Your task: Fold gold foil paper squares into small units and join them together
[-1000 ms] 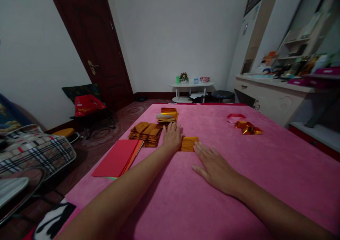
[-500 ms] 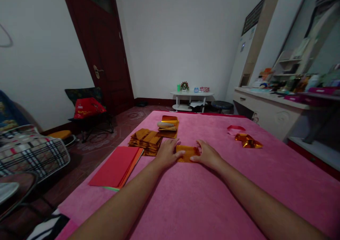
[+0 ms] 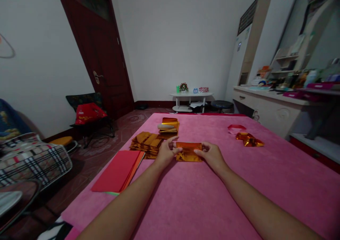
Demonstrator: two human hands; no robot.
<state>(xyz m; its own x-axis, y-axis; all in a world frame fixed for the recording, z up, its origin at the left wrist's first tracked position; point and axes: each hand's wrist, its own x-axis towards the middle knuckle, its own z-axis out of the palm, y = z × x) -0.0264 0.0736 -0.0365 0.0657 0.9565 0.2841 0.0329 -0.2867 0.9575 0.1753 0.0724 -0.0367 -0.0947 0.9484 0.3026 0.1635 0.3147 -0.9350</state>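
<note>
A shiny gold foil sheet (image 3: 189, 152) lies between my hands on the pink cloth-covered table (image 3: 212, 201). My left hand (image 3: 166, 152) pinches its left edge, thumb on top. At the right edge, my right hand (image 3: 212, 155) grips it with the thumb over the foil and the fingers behind. Just past my left hand sits a pile of folded gold foil pieces (image 3: 145, 145). Behind that pile is a stack of gold foil sheets (image 3: 170, 122) with a pale oval object (image 3: 165, 126) on it.
Red and orange paper sheets (image 3: 119, 171) lie left of my left forearm. Toward the right are a crumpled gold foil strip (image 3: 249, 140) and a red ribbon loop (image 3: 237, 128). Beyond the table stand a white side table (image 3: 191, 94) and a dark round stool (image 3: 222, 104).
The foil between my hands now shows a taller, more reddish upper part and a wrinkled lower part. My right hand has shifted slightly right, and the camera view has moved a little.
</note>
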